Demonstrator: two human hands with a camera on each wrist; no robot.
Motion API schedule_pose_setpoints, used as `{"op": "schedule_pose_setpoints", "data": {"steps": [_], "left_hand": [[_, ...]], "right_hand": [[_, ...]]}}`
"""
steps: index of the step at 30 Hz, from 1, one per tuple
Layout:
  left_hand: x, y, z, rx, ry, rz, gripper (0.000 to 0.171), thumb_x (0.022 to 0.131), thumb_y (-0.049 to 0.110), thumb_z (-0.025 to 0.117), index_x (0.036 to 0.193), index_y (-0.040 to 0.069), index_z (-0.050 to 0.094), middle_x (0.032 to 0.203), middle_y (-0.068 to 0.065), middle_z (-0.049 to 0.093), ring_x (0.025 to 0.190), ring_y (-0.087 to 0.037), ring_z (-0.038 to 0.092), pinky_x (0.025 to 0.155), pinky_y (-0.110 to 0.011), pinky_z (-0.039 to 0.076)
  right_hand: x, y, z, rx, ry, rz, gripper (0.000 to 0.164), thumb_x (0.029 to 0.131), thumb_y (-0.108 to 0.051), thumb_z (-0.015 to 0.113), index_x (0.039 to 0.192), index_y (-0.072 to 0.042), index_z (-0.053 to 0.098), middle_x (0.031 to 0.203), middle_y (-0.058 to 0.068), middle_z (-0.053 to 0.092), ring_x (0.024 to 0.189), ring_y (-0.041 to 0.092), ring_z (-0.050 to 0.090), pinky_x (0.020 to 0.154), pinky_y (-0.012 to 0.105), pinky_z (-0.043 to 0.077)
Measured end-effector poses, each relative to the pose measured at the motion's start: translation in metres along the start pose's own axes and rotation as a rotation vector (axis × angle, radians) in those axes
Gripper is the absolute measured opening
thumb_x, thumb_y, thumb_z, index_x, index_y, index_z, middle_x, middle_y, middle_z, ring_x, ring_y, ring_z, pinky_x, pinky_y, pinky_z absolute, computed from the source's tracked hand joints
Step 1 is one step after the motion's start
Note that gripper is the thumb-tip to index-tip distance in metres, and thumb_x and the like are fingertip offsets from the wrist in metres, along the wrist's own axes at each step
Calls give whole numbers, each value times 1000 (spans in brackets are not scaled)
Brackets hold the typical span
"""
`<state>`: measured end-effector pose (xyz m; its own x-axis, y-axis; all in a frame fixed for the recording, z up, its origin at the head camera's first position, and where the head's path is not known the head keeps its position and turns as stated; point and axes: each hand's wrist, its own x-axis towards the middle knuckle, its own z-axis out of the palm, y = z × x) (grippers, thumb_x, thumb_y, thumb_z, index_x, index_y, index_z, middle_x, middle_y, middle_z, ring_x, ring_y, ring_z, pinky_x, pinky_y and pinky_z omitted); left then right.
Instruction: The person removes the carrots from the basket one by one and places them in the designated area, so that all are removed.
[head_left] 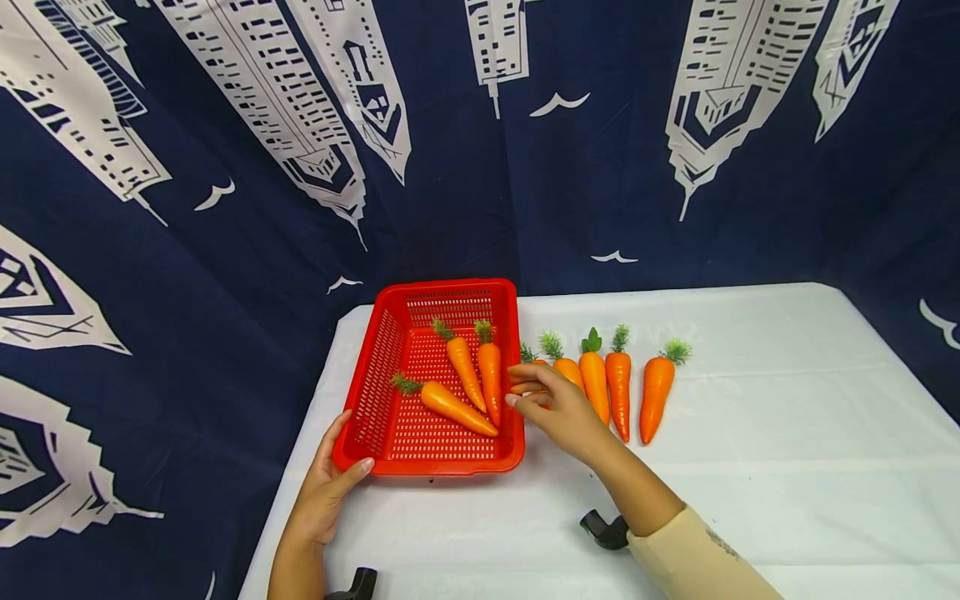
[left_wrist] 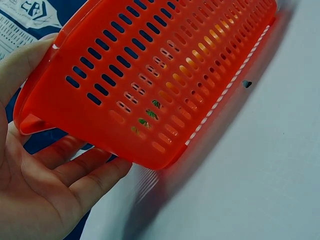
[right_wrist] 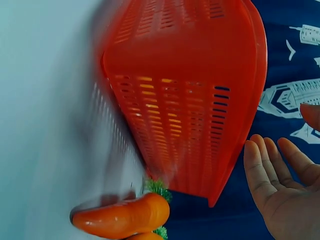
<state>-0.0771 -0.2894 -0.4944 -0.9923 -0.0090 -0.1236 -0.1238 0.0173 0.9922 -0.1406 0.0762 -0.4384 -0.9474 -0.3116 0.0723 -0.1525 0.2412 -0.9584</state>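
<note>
A red plastic basket (head_left: 442,468) with slotted walls holds three toy carrots, among them one lying crosswise (head_left: 456,407). My left hand (head_left: 324,492) grips its front left corner, thumb over the rim and fingers against the outside wall, as the left wrist view shows. At the basket's right rim is my right hand (head_left: 558,408), its fingers (right_wrist: 257,167) extended and nothing held in them. Right of the basket several more carrots lie in a row, including a wide one (head_left: 595,385) with a leafy top; the hand partly covers the nearest ones.
A white cloth (head_left: 780,417) covers the table. Behind and to the left hangs a navy curtain (head_left: 585,183) with white building prints. Black wrist mounts (head_left: 604,530) show at both forearms. The outermost carrot (head_left: 657,398) lies a little apart from the row.
</note>
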Motion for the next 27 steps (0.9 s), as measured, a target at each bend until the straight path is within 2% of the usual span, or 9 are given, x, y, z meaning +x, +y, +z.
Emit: {"op": "schedule_pose_setpoints", "data": {"steps": [5,9,13,17,22,27], "left_hand": [[0,1,0,3,1,-4,85,94,1,65,160,34,22,166,-3,17,141,-19,35,101,-14,45],[0,1,0,4,0,-3,85,94,2,66,160,34,22,166,-3,17,142,-20,34,101,-14,45],[0,1,0,2,1,-2,85,94,2,66,160,34,22,166,-3,17,142,-20,34,101,-14,45],[0,1,0,-2,-1,-1,85,94,2,66,160,34,22,166,-3,17,143,-21,33,101,-14,45],[0,0,0,-14,-10,9,86,94,-1,64,160,34,22,166,-3,16,144,-23,31,102,-14,44],[0,-1,0,-17,-14,17,86,94,-2,63,160,33,22,166,-3,15,144,-23,31,102,-15,44]], "right_hand": [[1,-3,6,7,-22,-1,46,96,-28,71,138,-17,58,137,7,60,115,24,65,92,26,57],[4,-3,11,4,-44,-21,45,96,-23,71,137,-12,58,132,10,62,114,25,66,93,27,57],[6,-5,17,-28,-52,-33,45,95,-20,71,137,-9,58,130,11,63,113,25,66,93,29,57],[8,-10,21,-64,-48,-21,46,94,-24,73,136,-11,59,132,8,63,115,25,67,95,31,57],[12,-12,28,-50,-68,-17,44,93,-25,73,134,-13,60,135,10,61,121,32,65,100,41,55],[17,-13,36,-54,-81,-16,43,93,-24,73,134,-14,61,133,12,60,123,34,64,103,44,53]]}}
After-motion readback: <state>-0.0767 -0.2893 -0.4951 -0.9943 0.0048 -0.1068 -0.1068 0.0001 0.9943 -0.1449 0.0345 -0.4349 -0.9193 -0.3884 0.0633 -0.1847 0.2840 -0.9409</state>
